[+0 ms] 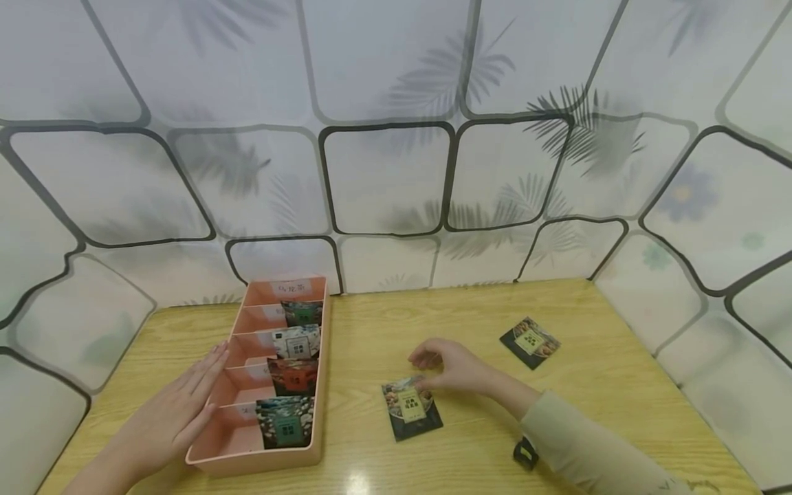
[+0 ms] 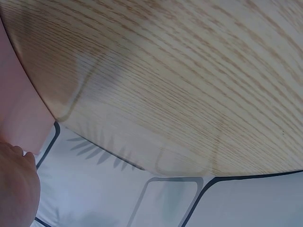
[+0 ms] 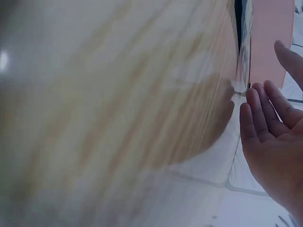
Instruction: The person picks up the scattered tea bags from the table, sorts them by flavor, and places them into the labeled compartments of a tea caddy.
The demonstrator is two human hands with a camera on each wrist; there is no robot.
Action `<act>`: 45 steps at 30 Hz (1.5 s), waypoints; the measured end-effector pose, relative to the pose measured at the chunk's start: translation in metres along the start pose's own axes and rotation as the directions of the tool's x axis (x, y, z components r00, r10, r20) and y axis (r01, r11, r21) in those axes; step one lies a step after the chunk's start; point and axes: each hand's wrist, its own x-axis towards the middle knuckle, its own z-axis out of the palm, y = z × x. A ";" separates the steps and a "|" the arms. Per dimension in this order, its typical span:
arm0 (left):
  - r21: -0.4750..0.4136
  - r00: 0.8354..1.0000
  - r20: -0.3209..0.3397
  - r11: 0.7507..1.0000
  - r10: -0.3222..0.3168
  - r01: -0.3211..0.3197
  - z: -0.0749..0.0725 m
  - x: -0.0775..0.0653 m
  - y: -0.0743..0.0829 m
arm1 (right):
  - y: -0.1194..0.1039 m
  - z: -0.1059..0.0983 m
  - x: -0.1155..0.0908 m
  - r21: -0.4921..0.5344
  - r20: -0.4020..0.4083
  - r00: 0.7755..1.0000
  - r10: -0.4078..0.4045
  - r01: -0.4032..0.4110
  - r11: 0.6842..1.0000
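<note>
A pink divided box (image 1: 207,462) stands at the left of the table. My left hand (image 1: 170,412) rests along its left wall with the fingers straight. Sachets stand in its compartments: a dark green one (image 1: 303,313), a white one (image 1: 297,342), a red one (image 1: 293,378) and a green one (image 1: 286,423) at the front. Right of the box lies a dark sachet with a yellow-green label (image 1: 411,409). My right hand (image 1: 454,368) hovers at its upper right edge, thumb and fingers apart with nothing between them. A similar sachet (image 1: 530,342) lies farther right.
The wooden table (image 1: 470,454) meets a patterned fabric wall (image 1: 390,179) at the back and sides. A small black object (image 1: 525,454) is beside the right sleeve. The box's rearmost compartment carries a white label (image 1: 292,289).
</note>
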 end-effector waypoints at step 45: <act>-0.003 1.000 0.024 1.000 -0.013 0.013 -0.001 0.000 0.000 | 0.003 0.006 0.000 -0.160 0.134 0.990 -0.046 0.067 0.985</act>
